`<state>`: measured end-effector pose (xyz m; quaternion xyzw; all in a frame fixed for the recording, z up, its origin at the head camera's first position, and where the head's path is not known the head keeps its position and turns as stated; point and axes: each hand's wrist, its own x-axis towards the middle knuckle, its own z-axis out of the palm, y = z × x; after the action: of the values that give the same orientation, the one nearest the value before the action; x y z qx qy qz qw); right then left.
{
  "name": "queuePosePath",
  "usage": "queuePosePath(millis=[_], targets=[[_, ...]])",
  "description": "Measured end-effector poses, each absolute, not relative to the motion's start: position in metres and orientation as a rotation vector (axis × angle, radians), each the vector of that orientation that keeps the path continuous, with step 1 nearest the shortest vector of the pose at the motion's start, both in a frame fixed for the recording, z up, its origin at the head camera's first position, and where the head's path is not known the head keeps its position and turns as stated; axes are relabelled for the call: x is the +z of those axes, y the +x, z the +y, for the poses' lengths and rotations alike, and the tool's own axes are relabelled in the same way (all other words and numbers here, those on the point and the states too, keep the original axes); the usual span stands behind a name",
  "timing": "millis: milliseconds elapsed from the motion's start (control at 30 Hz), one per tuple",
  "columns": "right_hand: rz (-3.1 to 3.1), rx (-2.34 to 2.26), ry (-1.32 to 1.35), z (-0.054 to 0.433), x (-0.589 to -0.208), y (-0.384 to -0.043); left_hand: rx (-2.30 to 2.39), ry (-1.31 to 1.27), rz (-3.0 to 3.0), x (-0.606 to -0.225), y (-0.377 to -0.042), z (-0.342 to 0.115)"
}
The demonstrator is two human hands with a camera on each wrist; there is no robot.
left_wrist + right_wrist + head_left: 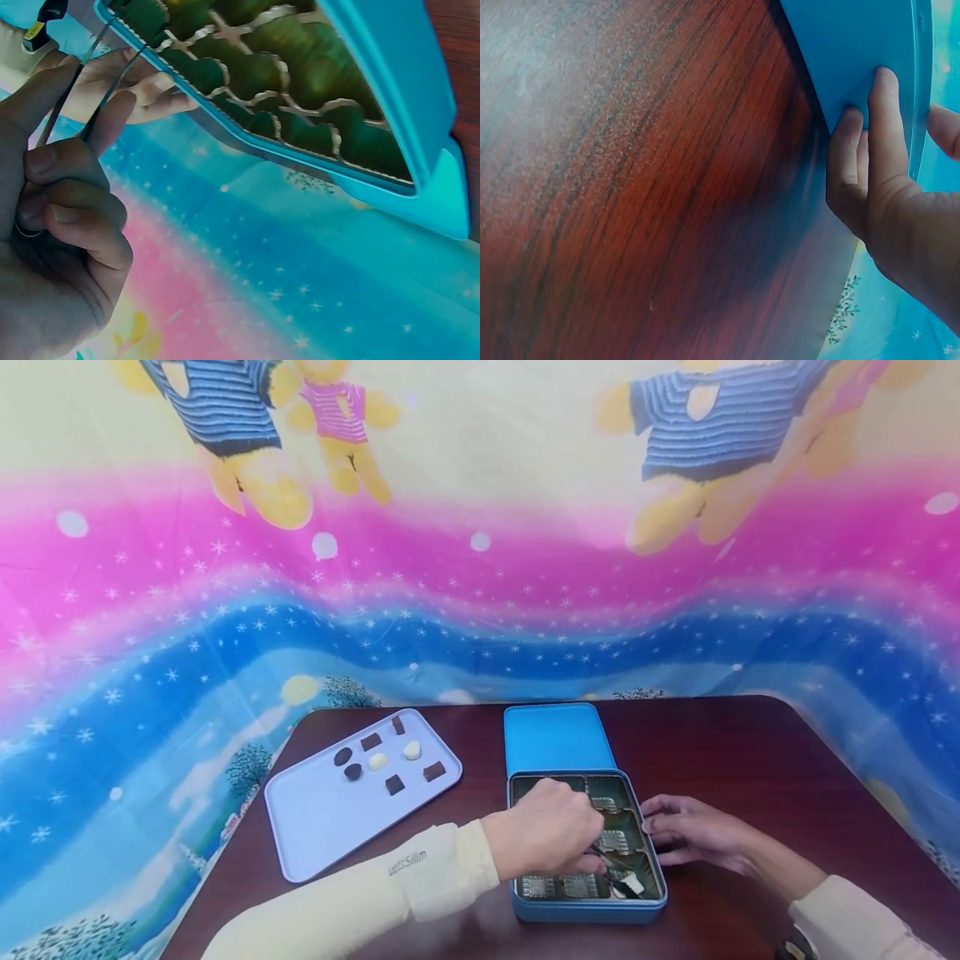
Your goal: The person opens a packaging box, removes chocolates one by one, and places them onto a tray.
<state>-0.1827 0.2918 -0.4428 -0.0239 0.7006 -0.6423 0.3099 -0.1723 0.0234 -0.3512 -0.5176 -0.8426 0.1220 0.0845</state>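
My left hand (pixel 551 831) reaches over an open blue tin (pixel 588 912) and grips metal tweezers (pixel 112 86) between curled fingers. In the head view, the tweezers' dark tips slant down into the front right compartment. A white chocolate piece (pixel 632 883) is right at those tips. The tin holds a divided insert (pixel 615 841) with several compartments, partly hidden by the left hand. My right hand (pixel 697 832) is at the tin's right side. In the right wrist view, its extended fingers (pixel 887 127) rest against the tin's outer wall, thumb apart near the rim.
The tin's blue lid (pixel 557 737) lies flat behind it. Left of the tin, a pale lavender tray (pixel 322 827) carries several dark and white chocolates (pixel 377 762) toward its right end. All stand on a dark wooden table (pixel 712 743), with a printed cloth (pixel 480 610) hanging behind.
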Motion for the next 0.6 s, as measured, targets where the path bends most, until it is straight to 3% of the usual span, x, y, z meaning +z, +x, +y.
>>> queuePosePath(millis=[600], targets=[[1.873, -1.664, -0.048, 0.292, -0.441, -0.183, 0.447, -1.467, -2.603, -0.347, -0.163, 0.043]])
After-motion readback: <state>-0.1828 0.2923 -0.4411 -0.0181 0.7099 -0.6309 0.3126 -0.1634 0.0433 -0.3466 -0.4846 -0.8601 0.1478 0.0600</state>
